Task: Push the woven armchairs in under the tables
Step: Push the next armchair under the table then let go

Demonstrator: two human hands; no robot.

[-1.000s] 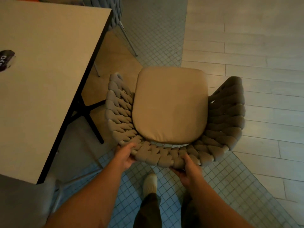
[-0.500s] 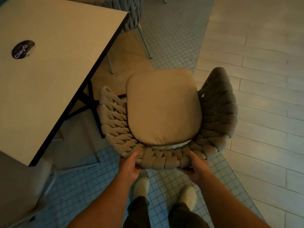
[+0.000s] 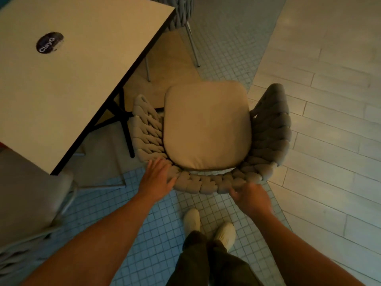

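Note:
A woven armchair [image 3: 274,129] with a beige seat cushion [image 3: 206,124] stands just right of the table [image 3: 68,79], its back toward me. My left hand [image 3: 157,178] lies flat with straight fingers against the left end of the woven backrest. My right hand [image 3: 250,198] sits at the backrest's lower right edge, fingers curled under it; whether they still grip the weave is unclear. The chair's left arm is close to the table's dark leg frame [image 3: 121,118].
A second woven chair [image 3: 181,13] with metal legs stands at the table's far end. Another grey chair [image 3: 31,203] is at my near left. A round dark sticker [image 3: 49,42] lies on the tabletop. My feet [image 3: 208,226] stand on small square tiles; plank flooring runs along the right.
The chair has turned and shifted left toward the table. My left hand has gone from gripping the backrest to lying flat on it; my right hand has slid lower along the backrest.

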